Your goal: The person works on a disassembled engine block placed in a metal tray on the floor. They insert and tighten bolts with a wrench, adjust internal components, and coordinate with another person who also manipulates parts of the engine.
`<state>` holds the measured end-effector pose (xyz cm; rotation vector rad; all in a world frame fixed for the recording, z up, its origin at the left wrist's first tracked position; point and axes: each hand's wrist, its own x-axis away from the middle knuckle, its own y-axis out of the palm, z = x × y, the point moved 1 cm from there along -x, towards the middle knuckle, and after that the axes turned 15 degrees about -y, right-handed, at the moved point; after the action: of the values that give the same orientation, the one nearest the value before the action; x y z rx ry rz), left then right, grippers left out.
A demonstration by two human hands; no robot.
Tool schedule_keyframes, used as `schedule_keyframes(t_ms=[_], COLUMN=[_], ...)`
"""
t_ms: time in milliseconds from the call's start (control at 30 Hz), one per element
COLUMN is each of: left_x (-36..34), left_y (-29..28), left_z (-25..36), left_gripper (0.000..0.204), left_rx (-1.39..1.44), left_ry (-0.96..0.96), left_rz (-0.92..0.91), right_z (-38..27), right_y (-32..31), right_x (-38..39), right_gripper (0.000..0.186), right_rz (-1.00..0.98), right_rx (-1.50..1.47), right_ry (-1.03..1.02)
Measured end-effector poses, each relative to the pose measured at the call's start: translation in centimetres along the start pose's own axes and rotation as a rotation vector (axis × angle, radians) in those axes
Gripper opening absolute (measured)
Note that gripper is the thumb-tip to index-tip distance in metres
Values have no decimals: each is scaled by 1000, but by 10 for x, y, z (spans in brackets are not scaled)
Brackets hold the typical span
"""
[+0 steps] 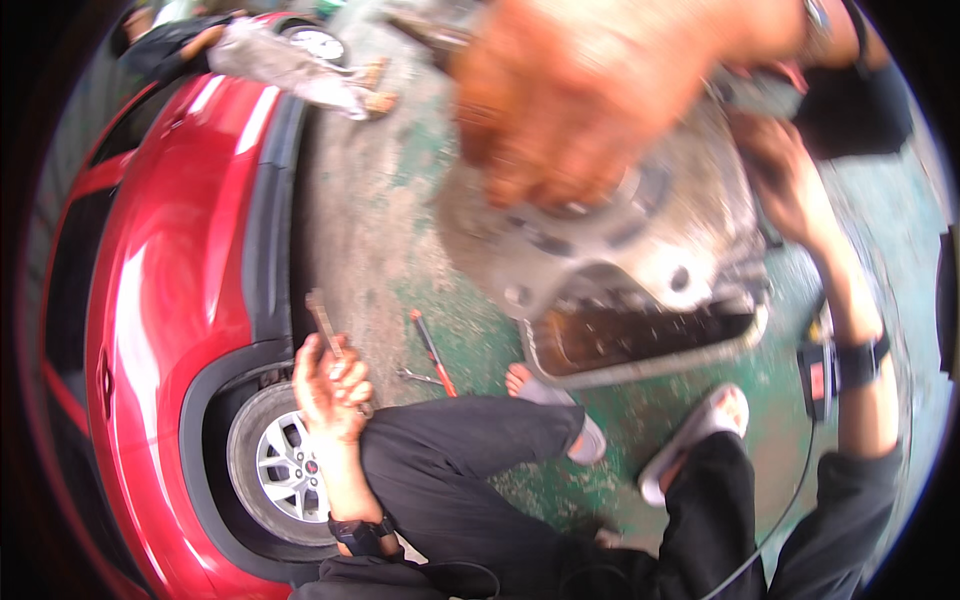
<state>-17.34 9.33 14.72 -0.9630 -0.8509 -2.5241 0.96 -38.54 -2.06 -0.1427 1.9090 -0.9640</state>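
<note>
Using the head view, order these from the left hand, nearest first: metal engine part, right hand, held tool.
1. Held tool: in the left hand.
2. Metal engine part: ahead, rightward.
3. Right hand: beyond, at the part's right side.

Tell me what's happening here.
The person's left hand grips a slim, rod-shaped metal tool, held away from a large grey metal casting with bolt holes. The right hand is at the casting's right side; its grip is unclear. A co-worker's blurred hand is over the casting. On the worn green floor lie a long red-and-black tool and a silver metal wrench, with a shiny red car to the left.
</note>
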Motion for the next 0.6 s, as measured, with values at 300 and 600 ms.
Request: schedule_keyframes(t_ms=[300, 600], left_x=[2, 17], left_y=[3, 13], left_z=[-3, -24], left_gripper=[36, 27], left_rx=[83, 322], left_ry=[-27, 12], left_rz=[-124, -202], right_z=[-3, 78], right_y=[5, -5], right_x=[-1, 31], right_gripper=[35, 37], right_rz=[-13, -284], right_rx=[-132, -7], right_ry=[191, -72])
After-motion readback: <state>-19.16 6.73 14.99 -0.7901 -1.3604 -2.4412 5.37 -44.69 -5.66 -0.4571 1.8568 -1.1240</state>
